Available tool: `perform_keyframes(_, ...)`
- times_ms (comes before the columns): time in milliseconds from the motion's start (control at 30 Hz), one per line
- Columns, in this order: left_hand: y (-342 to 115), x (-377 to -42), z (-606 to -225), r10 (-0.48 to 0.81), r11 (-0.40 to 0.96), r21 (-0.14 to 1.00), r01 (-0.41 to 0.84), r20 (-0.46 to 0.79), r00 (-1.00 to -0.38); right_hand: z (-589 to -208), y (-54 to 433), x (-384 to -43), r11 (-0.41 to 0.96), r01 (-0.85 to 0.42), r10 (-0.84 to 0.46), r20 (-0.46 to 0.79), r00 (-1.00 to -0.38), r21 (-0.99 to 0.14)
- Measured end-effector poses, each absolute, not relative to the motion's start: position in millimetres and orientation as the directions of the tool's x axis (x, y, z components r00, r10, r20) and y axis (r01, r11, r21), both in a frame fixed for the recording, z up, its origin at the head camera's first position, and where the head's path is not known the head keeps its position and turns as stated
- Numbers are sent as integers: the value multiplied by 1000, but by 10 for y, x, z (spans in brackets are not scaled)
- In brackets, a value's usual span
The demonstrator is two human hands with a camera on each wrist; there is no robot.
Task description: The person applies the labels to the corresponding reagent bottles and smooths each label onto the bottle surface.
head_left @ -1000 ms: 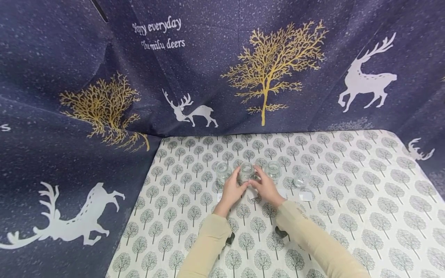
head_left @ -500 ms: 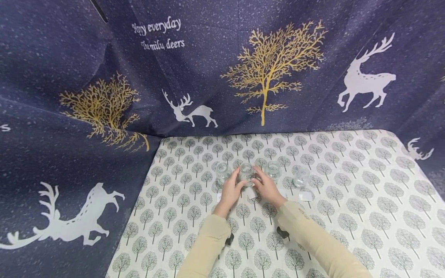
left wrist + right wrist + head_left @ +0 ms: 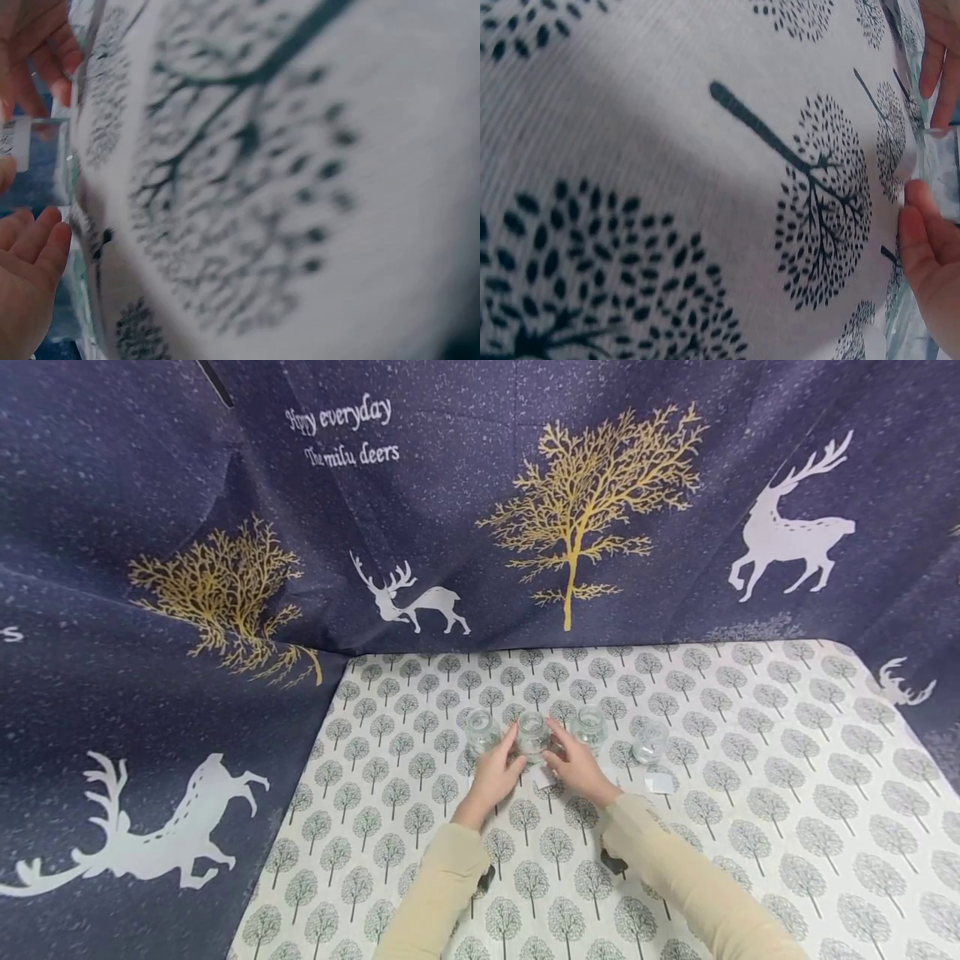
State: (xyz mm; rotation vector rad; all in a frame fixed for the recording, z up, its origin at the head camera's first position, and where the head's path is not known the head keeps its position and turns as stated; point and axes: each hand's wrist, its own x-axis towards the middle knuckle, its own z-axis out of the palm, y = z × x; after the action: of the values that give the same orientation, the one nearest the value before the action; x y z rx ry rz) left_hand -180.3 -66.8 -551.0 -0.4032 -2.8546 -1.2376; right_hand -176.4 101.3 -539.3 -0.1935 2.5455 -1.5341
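A small clear glass jar stands upright on the tree-print cloth, between my two hands in the head view. My left hand is at its left side, with fairly straight fingers alongside the glass. On the other side, my right hand has its fingers loosely extended by the jar; whether the fingertips still touch is hard to tell. The left wrist view catches the jar with a white label at its edge, and fingers on both sides. A small white card lies in front of the jar.
Similar jars stand to the left and right of the middle one. Farther right is another clear glass container, with a white card before it. A dark blue deer-print curtain hangs behind the table.
Both hands have loosened around the middle jar. The left thumb has drawn back from its front, and the right fingers have eased away slightly. The jar stays in place.
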Motion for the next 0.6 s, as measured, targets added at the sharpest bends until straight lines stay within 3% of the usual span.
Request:
perform_keyframes(167,-603,-1787,-5537,192,664,722,192,84,-978,-5420,949,-1778,533,-120,-175,29,-984,-838)
perform_keyframes(600,-497,-1779,-5539,112,747,631,209,191,-975,-5477,881,-1801,626,-132,-123,70,-990,-768)
